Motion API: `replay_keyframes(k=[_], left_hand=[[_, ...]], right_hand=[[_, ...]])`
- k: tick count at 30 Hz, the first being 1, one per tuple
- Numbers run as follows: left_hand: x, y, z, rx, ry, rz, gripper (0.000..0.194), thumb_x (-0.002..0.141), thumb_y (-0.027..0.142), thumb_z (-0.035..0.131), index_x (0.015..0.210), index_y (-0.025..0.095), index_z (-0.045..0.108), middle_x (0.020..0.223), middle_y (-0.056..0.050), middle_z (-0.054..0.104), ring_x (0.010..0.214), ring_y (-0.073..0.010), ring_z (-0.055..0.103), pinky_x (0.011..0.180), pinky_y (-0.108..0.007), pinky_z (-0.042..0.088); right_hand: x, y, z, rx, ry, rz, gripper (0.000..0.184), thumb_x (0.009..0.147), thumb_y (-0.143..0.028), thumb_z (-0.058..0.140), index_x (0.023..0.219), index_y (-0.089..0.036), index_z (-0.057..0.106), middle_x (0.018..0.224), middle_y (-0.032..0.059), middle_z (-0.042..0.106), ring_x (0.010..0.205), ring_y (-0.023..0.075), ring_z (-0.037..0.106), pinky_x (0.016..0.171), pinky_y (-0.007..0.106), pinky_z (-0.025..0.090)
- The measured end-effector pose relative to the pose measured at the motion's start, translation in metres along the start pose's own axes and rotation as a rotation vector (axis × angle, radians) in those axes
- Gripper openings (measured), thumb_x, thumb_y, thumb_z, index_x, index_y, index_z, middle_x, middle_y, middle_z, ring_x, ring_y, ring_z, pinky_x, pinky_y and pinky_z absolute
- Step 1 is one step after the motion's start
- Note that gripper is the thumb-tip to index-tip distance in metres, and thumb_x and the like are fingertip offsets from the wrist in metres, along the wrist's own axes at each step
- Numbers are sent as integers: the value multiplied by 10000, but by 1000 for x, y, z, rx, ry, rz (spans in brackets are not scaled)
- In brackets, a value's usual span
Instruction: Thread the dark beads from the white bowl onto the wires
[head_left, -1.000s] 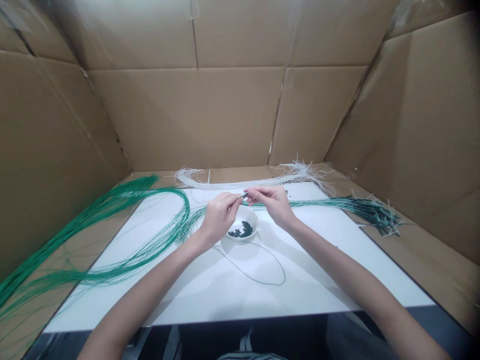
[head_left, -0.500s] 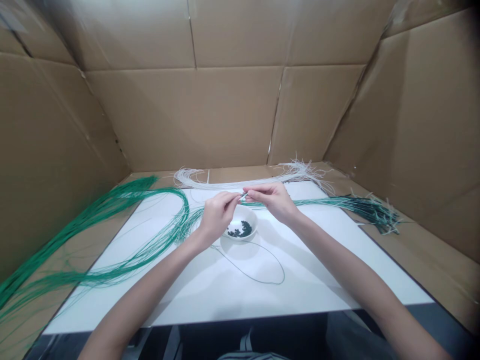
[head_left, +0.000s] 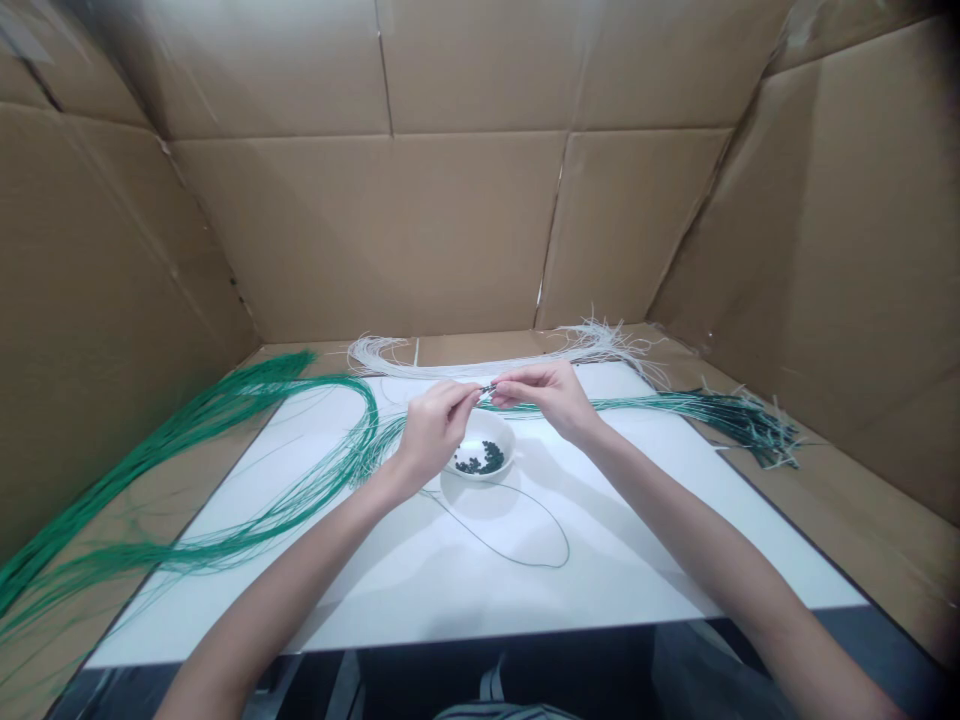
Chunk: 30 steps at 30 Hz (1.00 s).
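Note:
My left hand [head_left: 433, 428] and my right hand [head_left: 553, 402] meet fingertip to fingertip above the far side of a white bowl. Each is closed in a pinch on a short dark-beaded string [head_left: 487, 389] stretched between them; single beads are too small to make out. Under my hands, the bowl [head_left: 512, 436] holds several small dark beads [head_left: 490, 458], and my left hand covers part of its rim. A thin green string [head_left: 567, 545] loops over the table in front of the bowl and runs back beneath my left wrist.
Long green strings [head_left: 300, 510] spread across the white table [head_left: 420, 600] on the left. Dark-beaded strands [head_left: 750, 430] lie at right, and a bundle of white strings [head_left: 480, 368] lies along the back. Cardboard walls [head_left: 480, 230] enclose the table.
Both hands keep their pinch at nearly the same spot. The pale bit seen between the fingertips half a second ago now shows less, and the dark beaded piece lies more level.

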<state>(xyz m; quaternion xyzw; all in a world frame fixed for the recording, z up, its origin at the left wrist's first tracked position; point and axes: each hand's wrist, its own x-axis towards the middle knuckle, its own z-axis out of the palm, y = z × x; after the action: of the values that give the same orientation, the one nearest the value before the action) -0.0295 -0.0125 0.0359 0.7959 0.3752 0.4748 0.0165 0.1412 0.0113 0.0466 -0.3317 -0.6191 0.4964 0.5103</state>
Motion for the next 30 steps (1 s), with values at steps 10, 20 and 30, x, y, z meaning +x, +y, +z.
replay_keyframes(k=[10,20,30], left_hand=[[1,4,-3,-27,-24,-15,164,804,132,464,828,158,624,745,-20,661,690,-113,590,653,-208,442],[3,0,-6,36,68,60,177,827,166,445,832,156,622,795,-35,660,725,-112,580,679,-219,441],[6,-2,-8,-177,-146,-158,413,781,331,524,1168,193,482,1083,-87,595,855,-150,578,755,-283,459]], right_hand=[[-4,-6,3,-118,30,-120,200,609,-348,678,658,-154,680,559,13,637,549,126,591,599,282,516],[1,-3,-6,11,-67,-82,292,713,-388,589,881,-165,673,804,65,679,709,143,631,728,319,511],[-1,-6,-4,-150,50,-118,215,605,-338,682,723,-159,683,653,38,664,593,140,602,613,295,509]])
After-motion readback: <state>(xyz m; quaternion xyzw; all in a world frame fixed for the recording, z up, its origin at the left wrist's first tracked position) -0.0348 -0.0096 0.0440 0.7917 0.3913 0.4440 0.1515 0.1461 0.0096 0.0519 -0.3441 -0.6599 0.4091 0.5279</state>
